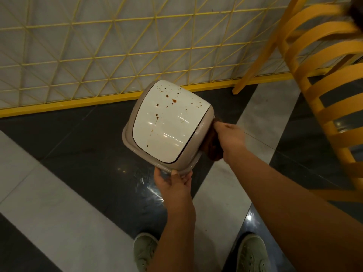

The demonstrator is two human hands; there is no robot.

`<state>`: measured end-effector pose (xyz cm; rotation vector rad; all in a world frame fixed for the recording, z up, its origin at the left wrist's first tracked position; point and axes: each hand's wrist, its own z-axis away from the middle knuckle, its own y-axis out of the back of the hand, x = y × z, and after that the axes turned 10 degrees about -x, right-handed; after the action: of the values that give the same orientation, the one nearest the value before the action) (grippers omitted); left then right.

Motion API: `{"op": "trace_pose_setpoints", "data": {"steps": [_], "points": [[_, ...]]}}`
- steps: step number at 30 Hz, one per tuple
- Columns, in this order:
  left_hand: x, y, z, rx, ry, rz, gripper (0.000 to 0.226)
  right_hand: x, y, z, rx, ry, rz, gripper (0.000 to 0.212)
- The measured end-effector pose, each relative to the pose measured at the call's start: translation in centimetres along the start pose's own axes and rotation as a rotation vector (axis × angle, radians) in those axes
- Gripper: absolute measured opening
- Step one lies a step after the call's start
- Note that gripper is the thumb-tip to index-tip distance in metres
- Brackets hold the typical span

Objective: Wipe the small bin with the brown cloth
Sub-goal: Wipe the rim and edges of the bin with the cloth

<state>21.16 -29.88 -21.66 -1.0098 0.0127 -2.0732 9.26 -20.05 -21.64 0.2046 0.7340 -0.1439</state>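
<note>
**Side wall first, spattered lid waiting**

My left hand (172,181) grips the small glossy beige plastic bin (167,122) by its six o'clock rim, steadying it mid-frame above the floor. At three o'clock my right hand (228,134) presses the bunched brown cloth (213,148) against its side.

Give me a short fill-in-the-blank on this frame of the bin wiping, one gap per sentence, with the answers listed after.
1. The brown cloth is pressed against the small bin by the ____ hand.
2. The left hand grips the bin at its ____ edge, the one closest to the person.
3. The white lid is spattered with ____ stains.
4. The chair at right is ____ in colour.

Missing words: right; near; brown; yellow
</note>
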Motion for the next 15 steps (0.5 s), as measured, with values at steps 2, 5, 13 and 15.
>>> {"op": "trace_pose_setpoints", "data": {"steps": [2, 5, 13, 15], "points": [[-0.3, 0.1, 0.0, -0.013, -0.02, -0.044, 0.052, 2.6, -0.4, 1.7, -0.021, -0.009, 0.011, 0.021], [-0.9, 0.5, -0.1, -0.019, -0.039, -0.134, 0.05, 6.5, -1.2, 4.9, -0.097, -0.014, 0.047, 0.016], [-0.8, 0.4, -0.3, 0.004, -0.066, -0.164, 0.053, 4.0, -0.6, 2.4, -0.015, 0.056, 0.062, 0.018], [-0.9, 0.2, -0.2, 0.005, -0.057, -0.16, 0.054, 3.3, -0.8, 1.9, 0.008, 0.046, 0.002, 0.02]]}}
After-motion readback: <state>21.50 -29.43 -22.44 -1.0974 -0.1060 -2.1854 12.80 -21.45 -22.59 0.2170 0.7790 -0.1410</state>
